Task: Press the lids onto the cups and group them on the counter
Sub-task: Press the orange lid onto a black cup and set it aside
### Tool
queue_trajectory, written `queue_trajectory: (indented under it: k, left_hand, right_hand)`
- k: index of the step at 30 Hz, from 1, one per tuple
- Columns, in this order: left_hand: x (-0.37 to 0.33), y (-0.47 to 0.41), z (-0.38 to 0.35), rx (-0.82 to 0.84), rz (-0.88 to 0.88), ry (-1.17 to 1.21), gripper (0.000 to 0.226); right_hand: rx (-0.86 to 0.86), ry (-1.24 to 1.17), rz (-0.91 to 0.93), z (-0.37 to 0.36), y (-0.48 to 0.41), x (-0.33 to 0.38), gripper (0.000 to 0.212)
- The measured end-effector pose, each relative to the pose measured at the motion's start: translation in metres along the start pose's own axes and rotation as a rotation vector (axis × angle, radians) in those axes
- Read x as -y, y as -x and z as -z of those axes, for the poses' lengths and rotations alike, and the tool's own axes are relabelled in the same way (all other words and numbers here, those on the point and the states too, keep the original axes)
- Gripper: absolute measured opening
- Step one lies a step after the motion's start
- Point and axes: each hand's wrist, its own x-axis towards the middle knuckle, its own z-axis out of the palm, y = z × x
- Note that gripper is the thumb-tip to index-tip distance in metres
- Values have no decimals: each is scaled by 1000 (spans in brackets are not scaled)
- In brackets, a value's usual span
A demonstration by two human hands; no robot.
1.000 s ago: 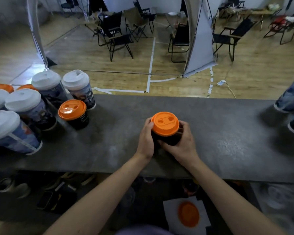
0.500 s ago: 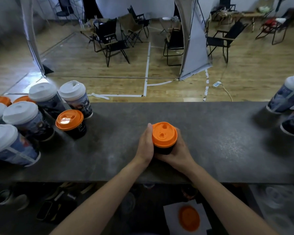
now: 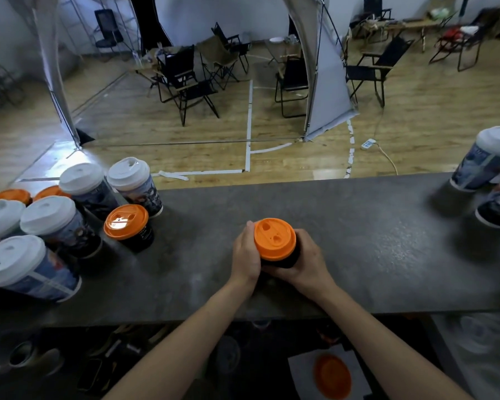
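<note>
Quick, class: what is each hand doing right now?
Left hand: curled round the orange-lidded cup.
Right hand: grips the same cup, from the other side.

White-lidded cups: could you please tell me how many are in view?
7 white-lidded cups. Five at the left end of the counter: two rear, two middle, one nearest. Two at the right edge, one cropped. Others may be hidden.

On the counter [image 3: 358, 241], a cup [image 3: 286, 259] stands between the left hand [image 3: 244, 252] and right hand [image 3: 309, 261]. A cup cluster [image 3: 49, 217] stands well left of them, two more cups [image 3: 485, 160] well right.
</note>
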Motion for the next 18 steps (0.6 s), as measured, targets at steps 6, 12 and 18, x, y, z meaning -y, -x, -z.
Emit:
queue_trajectory:
  k: [6,12,18]
  left_hand:
    - [-11,-3,-2,54,58,42,51]
    - [-8,0,-4,27,63,45,50]
    - [-9,-2,-2,48,49,45,53]
  right_hand:
    - [52,-1,17,1,2,-1,80]
    - [20,36,-9,-1,1,-2,84]
    - [55,21,28,-1,4,-4,89]
